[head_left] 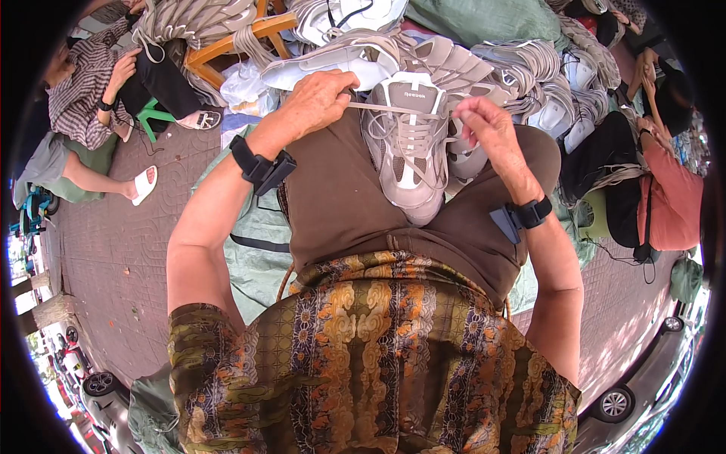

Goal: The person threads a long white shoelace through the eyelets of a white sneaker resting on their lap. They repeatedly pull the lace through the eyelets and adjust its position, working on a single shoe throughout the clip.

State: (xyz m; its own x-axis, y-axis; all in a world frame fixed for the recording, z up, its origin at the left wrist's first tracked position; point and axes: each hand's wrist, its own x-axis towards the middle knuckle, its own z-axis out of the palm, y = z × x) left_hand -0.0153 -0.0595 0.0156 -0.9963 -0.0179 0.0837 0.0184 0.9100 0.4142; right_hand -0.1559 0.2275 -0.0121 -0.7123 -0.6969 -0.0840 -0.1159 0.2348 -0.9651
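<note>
Lace [378,108] held by left hand [315,101]; right hand [491,132] beside shoe [413,194], can't tell grip.

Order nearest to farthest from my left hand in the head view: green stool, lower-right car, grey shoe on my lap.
1. Grey shoe, just right of the left hand.
2. Green stool, out to the left.
3. Car, at the lower right.

Bright daylight, strongly bent edges
</note>
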